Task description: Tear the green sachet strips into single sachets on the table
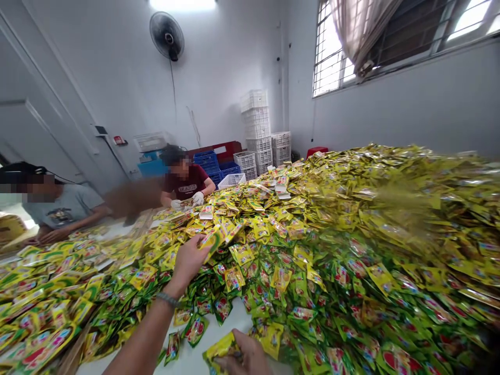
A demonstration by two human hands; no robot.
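My left hand (pixel 189 263), with a dark band at its wrist, reaches out over the heap. Its thumb and fingers are closed on a yellow and green carton (pixel 213 241). Close to my body at the bottom edge, my right hand (pixel 248 357) grips a small yellow packet (pixel 222 348), slightly blurred. Between the hands a few green packets with a red fruit picture (pixel 196 330) lie on the white tabletop (pixel 183 359). A large heap of yellow and green packets (pixel 281 278) surrounds both hands.
More yellow cartons (pixel 47 312) lie at the left. Across the table a person in a dark red shirt (pixel 186 182) wears white gloves; another in a light shirt (pixel 64 205) sits far left. White crates (pixel 258 130) and blue crates (pixel 207 162) are stacked by the wall.
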